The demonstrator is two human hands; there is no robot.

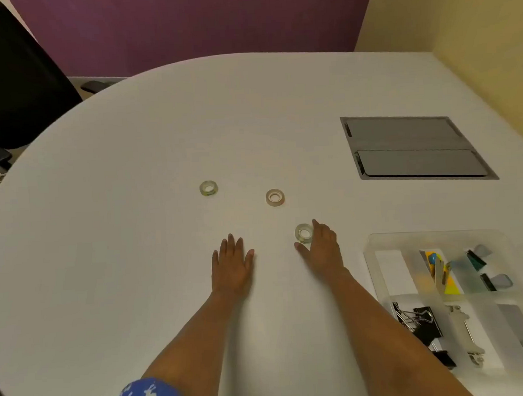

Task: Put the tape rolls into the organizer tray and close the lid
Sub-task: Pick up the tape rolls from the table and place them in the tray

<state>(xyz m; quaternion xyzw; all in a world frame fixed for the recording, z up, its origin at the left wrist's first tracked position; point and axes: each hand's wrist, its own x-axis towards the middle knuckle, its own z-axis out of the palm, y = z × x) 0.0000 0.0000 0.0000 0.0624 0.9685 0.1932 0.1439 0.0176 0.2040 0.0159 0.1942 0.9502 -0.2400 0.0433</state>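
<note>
Three clear tape rolls lie flat on the white table: one at the far left (208, 188), one in the middle (275, 197), and a near one (304, 233). My right hand (322, 249) rests against the near roll, thumb and forefinger spread on either side of it, and the roll still sits on the table. My left hand (233, 264) lies flat and open on the table, left of the right hand, holding nothing. The clear plastic organizer tray (376, 270) stands open at the right. Its front-left compartment (393, 271) holds nothing. I cannot make out the lid.
The tray's other compartments hold black binder clips (418, 321), coloured push pins (435, 263), small clips (481, 254) and a white clip (464, 335). A grey cable hatch (415, 149) is set into the table beyond the tray. A black chair (14, 74) stands at the far left.
</note>
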